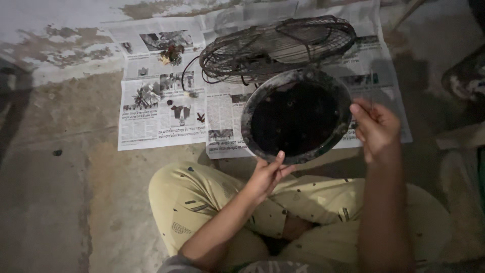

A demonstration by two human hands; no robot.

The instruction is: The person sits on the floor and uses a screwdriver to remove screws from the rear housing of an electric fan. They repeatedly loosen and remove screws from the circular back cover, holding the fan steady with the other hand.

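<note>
Left hand [267, 174] up at 6 o'clock, thumb raised, fingers curled | right hand [375, 126] at 3 o'clock, fingers pinched | legs crossed

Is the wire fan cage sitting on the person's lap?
No, the wire fan cage lies on the newspapers on the floor, beyond the round dark cover held in both hands.

wire fan guard [277, 46] blocks ahead, bare floor [60, 167] open left

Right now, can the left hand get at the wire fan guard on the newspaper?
Probably not freely: the left hand grips the dark round cover, which sits between it and the wire fan guard.
</note>
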